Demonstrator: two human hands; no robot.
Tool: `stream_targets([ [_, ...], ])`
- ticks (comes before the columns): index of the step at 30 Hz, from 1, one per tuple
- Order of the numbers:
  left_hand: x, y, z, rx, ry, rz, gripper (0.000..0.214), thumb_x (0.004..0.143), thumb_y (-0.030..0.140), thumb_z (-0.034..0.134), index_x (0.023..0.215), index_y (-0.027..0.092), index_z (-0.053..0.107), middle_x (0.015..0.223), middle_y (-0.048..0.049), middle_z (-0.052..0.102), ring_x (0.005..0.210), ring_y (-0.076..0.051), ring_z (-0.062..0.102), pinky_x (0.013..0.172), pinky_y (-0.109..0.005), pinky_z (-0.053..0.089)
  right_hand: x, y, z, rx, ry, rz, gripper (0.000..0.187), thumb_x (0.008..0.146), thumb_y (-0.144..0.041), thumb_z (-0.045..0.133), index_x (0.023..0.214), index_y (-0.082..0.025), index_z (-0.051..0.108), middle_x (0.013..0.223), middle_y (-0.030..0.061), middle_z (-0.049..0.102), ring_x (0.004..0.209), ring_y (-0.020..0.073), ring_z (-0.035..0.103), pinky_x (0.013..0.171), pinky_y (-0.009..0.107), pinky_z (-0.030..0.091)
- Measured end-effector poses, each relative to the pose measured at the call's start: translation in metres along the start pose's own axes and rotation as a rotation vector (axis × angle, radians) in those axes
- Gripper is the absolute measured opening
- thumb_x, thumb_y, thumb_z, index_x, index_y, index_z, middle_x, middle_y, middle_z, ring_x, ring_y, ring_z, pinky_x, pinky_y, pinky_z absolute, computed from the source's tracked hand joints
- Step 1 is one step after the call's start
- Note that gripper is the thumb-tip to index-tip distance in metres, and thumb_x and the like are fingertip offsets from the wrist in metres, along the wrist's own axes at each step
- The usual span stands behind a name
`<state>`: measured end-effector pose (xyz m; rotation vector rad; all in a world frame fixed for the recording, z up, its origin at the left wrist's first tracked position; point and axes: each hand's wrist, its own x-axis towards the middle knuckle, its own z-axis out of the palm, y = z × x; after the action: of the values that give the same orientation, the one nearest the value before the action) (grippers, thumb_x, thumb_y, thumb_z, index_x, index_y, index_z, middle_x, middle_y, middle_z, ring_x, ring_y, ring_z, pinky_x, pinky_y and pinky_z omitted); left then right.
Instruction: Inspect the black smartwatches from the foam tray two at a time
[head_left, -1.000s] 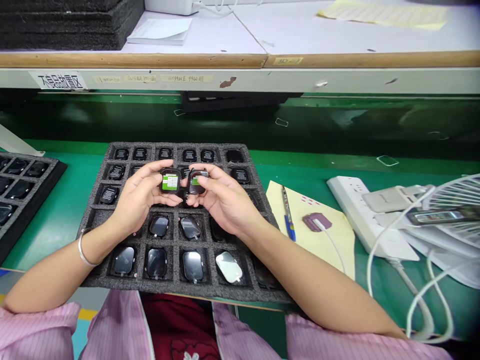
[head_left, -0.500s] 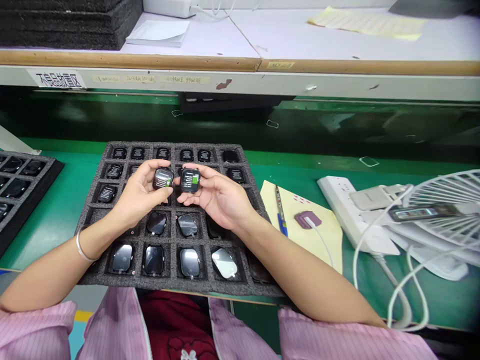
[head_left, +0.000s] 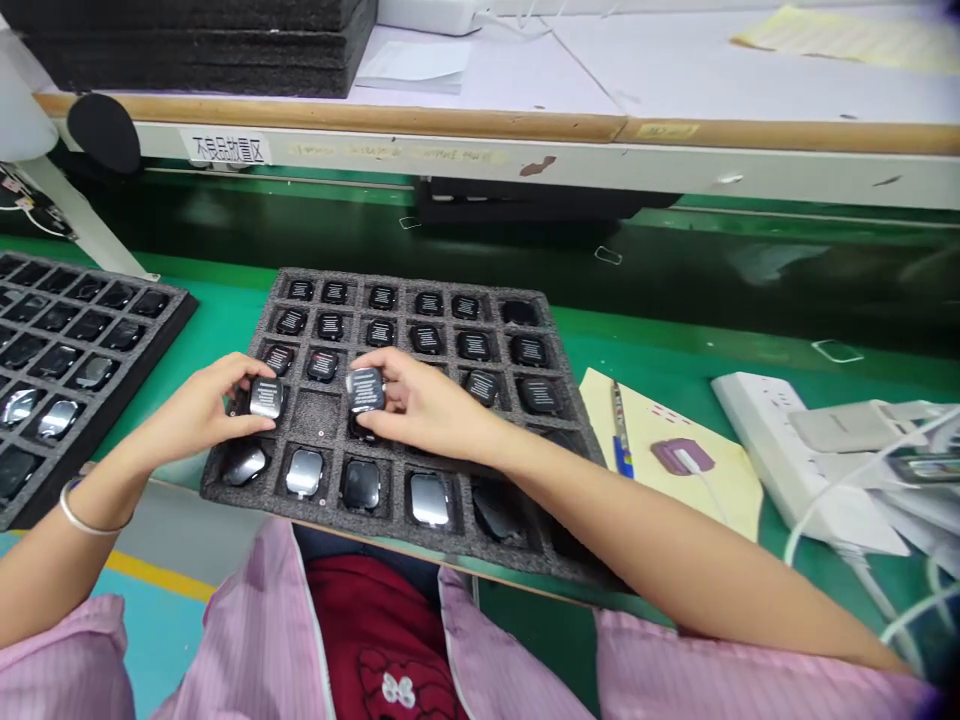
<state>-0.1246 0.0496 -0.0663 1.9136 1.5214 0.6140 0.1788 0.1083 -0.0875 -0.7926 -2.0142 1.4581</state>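
Observation:
My left hand (head_left: 199,412) pinches a strapless smartwatch (head_left: 265,398) by its edges, over the left side of the black foam tray (head_left: 318,408). White text lines show on its screen. In my right hand (head_left: 427,408), thumb and fingers grip a second smartwatch (head_left: 366,390), also with text on its face, just above the tray near its middle. Watches with lit text fill most of the back compartments, while those in the front row, such as this dark-faced watch (head_left: 361,484), show blank glossy screens. My right forearm hides part of the tray's right side.
To the left lies another foam tray (head_left: 176,310) of watches. On the right are yellow paper (head_left: 660,400), a pen (head_left: 621,430), a purple pad (head_left: 679,457) with a cable, and a white power strip (head_left: 795,470). A shelf edge (head_left: 450,150) runs across behind.
The view has swung left. My hands, held side by side with a watch each, have parted and lowered toward the tray, the left one going farther left.

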Motion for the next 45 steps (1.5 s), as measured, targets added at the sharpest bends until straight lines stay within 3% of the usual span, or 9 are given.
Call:
stream_targets([
  [4,-0.011,-0.027,0.007,0.280,-0.009,0.034,0.047,0.090,0.053,0.076,0.127,0.024,0.073,0.121,-0.0114,0.062,0.121,-0.034,0.054,0.114,-0.057,0.043,0.019,-0.008,0.042,-0.748,0.031,-0.088,0.039,0.084,-0.024,0.082,0.119,-0.013,0.072,0.141,0.0217,0.061,0.134,0.0423,0.054,0.108,0.059,0.042],
  [8,-0.013,-0.026,0.011,0.411,0.023,0.069,0.061,0.091,0.050,0.078,0.145,0.026,0.066,0.123,-0.0137,0.056,0.112,-0.032,0.051,0.107,-0.055,0.045,0.024,-0.010,0.058,-0.937,0.028,-0.064,0.053,0.093,-0.038,0.082,0.137,-0.011,0.069,0.153,0.0258,0.055,0.139,0.0436,0.048,0.106,0.055,0.038],
  [11,-0.010,-0.008,0.017,0.474,0.122,0.186,0.060,0.092,0.050,0.079,0.144,0.024,0.066,0.120,-0.0135,0.058,0.108,-0.031,0.052,0.102,-0.050,0.048,0.009,-0.013,0.041,-1.036,0.084,-0.118,0.061,0.097,-0.043,0.081,0.146,-0.013,0.064,0.152,0.0248,0.057,0.135,0.0411,0.053,0.102,0.049,0.036],
  [13,-0.002,0.010,0.029,0.446,0.125,0.289,0.040,0.099,0.047,0.071,0.131,0.023,0.074,0.108,-0.0105,0.061,0.103,-0.028,0.057,0.097,-0.044,0.050,-0.006,-0.017,0.023,-1.113,0.067,-0.096,0.032,0.104,-0.039,0.073,0.127,-0.016,0.075,0.132,0.0190,0.069,0.120,0.0361,0.062,0.094,0.044,0.036],
  [17,0.024,0.056,0.068,0.618,0.023,0.357,0.030,0.104,0.038,0.064,0.096,0.014,0.080,0.094,-0.0120,0.065,0.095,-0.028,0.061,0.087,-0.040,0.052,-0.033,-0.020,-0.004,-1.364,-0.021,0.157,0.030,0.107,-0.038,0.068,0.097,-0.011,0.079,0.096,0.0174,0.073,0.095,0.0340,0.068,0.079,0.041,0.035],
  [21,0.044,0.089,0.096,0.862,-0.122,0.271,0.041,0.097,0.046,0.073,0.091,0.005,0.078,0.095,-0.0204,0.068,0.098,-0.035,0.065,0.078,-0.041,0.053,-0.046,-0.010,-0.006,-1.428,-0.068,0.282,0.040,0.106,-0.045,0.067,0.097,-0.007,0.077,0.097,0.0218,0.073,0.091,0.0357,0.069,0.075,0.040,0.038],
  [31,0.033,0.101,0.111,0.739,-0.154,0.339,0.015,0.096,0.006,0.056,0.092,0.014,0.068,0.089,-0.0138,0.073,0.088,-0.030,0.071,0.077,-0.040,0.053,-0.066,0.011,-0.006,-0.925,0.052,0.165,0.006,0.102,-0.020,0.061,0.100,-0.017,0.065,0.098,0.0158,0.075,0.095,0.0332,0.071,0.082,0.040,0.050],
  [40,0.049,0.117,0.091,-0.617,-0.179,0.078,0.021,0.095,0.029,0.058,0.113,0.020,0.063,0.098,-0.0050,0.071,0.084,-0.019,0.067,0.075,-0.031,0.052,-0.053,0.018,-0.029,0.549,0.327,0.245,0.052,0.082,-0.058,0.089,0.112,-0.023,0.066,0.077,-0.0023,0.065,0.054,0.0138,0.054,0.051,0.028,0.044],
  [45,0.060,0.088,0.049,-0.418,0.064,-0.018,0.037,0.079,0.043,0.076,0.104,0.020,0.059,0.076,0.0031,0.052,0.067,-0.016,0.049,0.065,-0.029,0.040,-0.053,0.021,-0.029,0.652,0.367,0.281,0.050,0.082,-0.059,0.090,0.108,-0.023,0.066,0.091,0.0040,0.076,0.058,0.0143,0.058,0.051,0.028,0.044],
])
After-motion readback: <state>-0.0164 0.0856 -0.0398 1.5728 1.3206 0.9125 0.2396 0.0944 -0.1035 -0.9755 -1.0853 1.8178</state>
